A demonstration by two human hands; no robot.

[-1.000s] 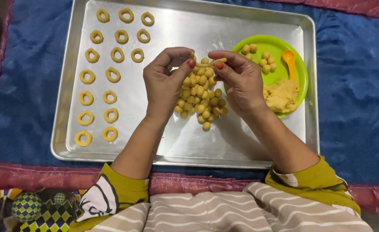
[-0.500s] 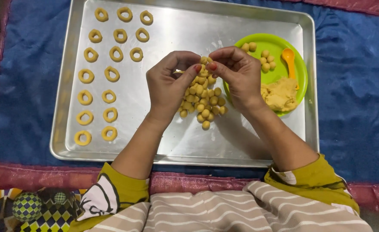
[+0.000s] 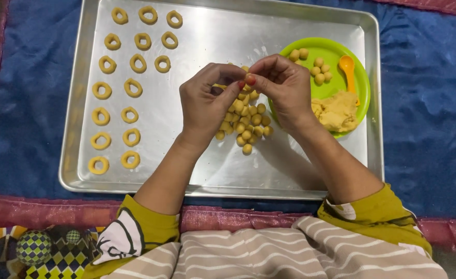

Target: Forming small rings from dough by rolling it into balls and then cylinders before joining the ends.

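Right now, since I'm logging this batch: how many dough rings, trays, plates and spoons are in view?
Dough rings: 17
Metal tray: 1
Green plate: 1
Orange spoon: 1
Total: 20
Dough balls left uncounted: the left hand and right hand partly hide them.

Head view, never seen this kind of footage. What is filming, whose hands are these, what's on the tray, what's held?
No machine here: a person wears one camera on the head, looking down at their own bare hands. The left hand and right hand meet fingertip to fingertip over a metal baking tray that sits on a blue cloth. They pinch a small piece of yellow dough, mostly hidden by the fingers. Under the hands lies a pile of small dough balls. On the tray's left are rows of dough rings. At the right, a green plate holds a few more balls, a lump of dough and an orange spoon.
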